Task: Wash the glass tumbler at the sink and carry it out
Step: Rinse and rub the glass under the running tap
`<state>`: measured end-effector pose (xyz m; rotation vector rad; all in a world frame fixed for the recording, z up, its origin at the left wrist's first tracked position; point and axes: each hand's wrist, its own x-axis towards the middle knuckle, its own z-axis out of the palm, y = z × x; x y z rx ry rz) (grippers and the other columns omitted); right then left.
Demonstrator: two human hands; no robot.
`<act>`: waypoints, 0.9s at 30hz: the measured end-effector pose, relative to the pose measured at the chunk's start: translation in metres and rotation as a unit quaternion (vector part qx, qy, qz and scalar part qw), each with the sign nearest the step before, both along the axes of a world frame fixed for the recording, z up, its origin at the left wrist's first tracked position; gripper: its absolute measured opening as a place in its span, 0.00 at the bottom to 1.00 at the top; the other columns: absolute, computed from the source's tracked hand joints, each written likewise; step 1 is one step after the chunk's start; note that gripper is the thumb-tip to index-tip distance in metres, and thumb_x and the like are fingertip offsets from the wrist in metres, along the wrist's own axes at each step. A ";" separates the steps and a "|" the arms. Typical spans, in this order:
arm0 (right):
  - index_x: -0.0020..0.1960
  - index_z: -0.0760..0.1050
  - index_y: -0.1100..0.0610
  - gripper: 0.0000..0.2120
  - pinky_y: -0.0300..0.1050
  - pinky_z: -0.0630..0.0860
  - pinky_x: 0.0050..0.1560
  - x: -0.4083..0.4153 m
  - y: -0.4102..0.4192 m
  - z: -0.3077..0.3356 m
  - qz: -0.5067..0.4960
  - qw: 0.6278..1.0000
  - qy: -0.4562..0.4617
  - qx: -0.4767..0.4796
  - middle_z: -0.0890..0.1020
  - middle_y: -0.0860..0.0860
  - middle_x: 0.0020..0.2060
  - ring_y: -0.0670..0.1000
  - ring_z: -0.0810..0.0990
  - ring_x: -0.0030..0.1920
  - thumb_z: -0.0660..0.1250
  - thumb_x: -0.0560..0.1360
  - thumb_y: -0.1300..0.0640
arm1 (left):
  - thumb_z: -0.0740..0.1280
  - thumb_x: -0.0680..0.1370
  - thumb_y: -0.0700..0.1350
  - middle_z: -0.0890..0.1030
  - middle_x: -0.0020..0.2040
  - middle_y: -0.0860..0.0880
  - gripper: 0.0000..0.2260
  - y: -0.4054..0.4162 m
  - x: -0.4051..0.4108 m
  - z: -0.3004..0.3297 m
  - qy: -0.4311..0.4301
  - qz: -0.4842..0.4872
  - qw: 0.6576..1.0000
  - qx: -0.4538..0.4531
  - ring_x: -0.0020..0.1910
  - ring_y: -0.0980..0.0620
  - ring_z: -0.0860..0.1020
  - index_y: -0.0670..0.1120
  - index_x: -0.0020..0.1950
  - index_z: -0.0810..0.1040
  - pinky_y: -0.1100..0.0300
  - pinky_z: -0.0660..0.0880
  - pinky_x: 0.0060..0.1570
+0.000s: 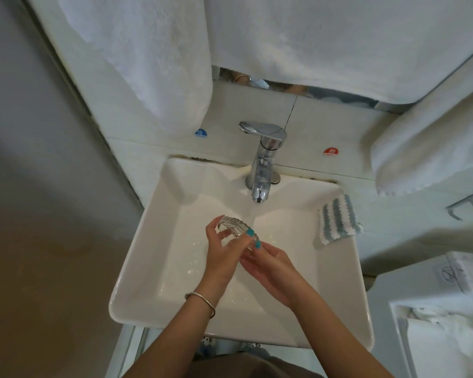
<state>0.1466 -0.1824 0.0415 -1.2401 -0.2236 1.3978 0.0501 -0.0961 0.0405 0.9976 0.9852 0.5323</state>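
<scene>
The ribbed glass tumbler (234, 226) is held over the white sink basin (148, 257), just below the chrome tap (262, 165), from which water runs. My left hand (221, 255) grips the tumbler with fingers curled round its rim and side. My right hand (268, 266) lies under and against the glass from the right, its fingertips on the rim; how firmly it holds is unclear. A bangle sits on my left wrist. Droplets glisten on the basin floor.
A striped grey-and-white cloth (337, 219) hangs over the sink's right rim. White towels (298, 42) hang above, and another towel (426, 148) is at the right. Cold and hot stickers flank the tap. A wall stands at the left, and a white shelf (443, 323) at the lower right.
</scene>
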 end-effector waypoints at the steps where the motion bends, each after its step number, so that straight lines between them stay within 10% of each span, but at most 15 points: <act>1: 0.64 0.75 0.64 0.39 0.44 0.75 0.62 0.002 0.000 -0.001 -0.013 1.000 -0.004 0.007 0.81 0.60 0.60 0.56 0.79 0.63 0.82 0.60 0.46 | 0.76 0.63 0.51 0.75 0.61 0.47 0.35 0.001 -0.001 0.000 -0.007 -0.006 1.000 0.003 0.55 0.52 0.79 0.58 0.66 0.63 0.63 0.78 0.44; 5: 0.61 0.77 0.66 0.26 0.40 0.77 0.56 0.011 -0.003 -0.006 -0.032 0.996 -0.075 0.022 0.83 0.61 0.57 0.59 0.79 0.62 0.76 0.68 0.56 | 0.71 0.73 0.34 0.76 0.59 0.49 0.27 0.008 -0.004 -0.002 -0.030 -0.044 0.999 -0.001 0.51 0.59 0.78 0.50 0.65 0.64 0.70 0.77 0.39; 19: 0.68 0.71 0.54 0.43 0.46 0.81 0.50 0.020 0.000 -0.003 -0.042 0.993 -0.107 0.021 0.80 0.54 0.61 0.52 0.82 0.59 0.78 0.56 0.71 | 0.75 0.69 0.32 0.75 0.63 0.49 0.36 0.015 -0.012 -0.008 -0.054 -0.125 0.990 0.040 0.57 0.54 0.79 0.55 0.69 0.62 0.64 0.78 0.47; 27: 0.68 0.71 0.54 0.29 0.50 0.82 0.51 0.021 0.007 0.001 -0.073 0.996 -0.051 0.007 0.82 0.58 0.57 0.57 0.83 0.55 0.72 0.71 0.70 | 0.80 0.63 0.39 0.74 0.66 0.50 0.43 0.019 -0.017 -0.011 -0.051 -0.153 0.986 0.041 0.62 0.50 0.77 0.59 0.70 0.62 0.53 0.78 0.57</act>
